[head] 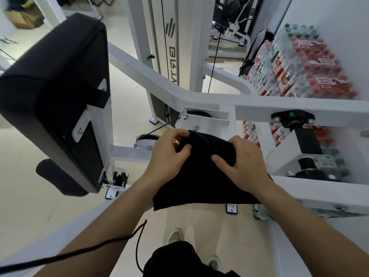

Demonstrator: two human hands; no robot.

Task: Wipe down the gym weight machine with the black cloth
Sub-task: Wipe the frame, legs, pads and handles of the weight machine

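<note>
Cloth sat centre, bunched over a white machine bracket. Left hand pinched its far-left edge. Right hand gripped its right side, thumb on top. Black pad loomed close left. Pulley and cable stood just beyond the cloth, weight stack farther back. Bottle packs were stacked far right against the wall. A black cord dangled near.

Left hand + right hand — 2; blk cloth 1; wt machine 1; shoes 2; box 1.
</note>
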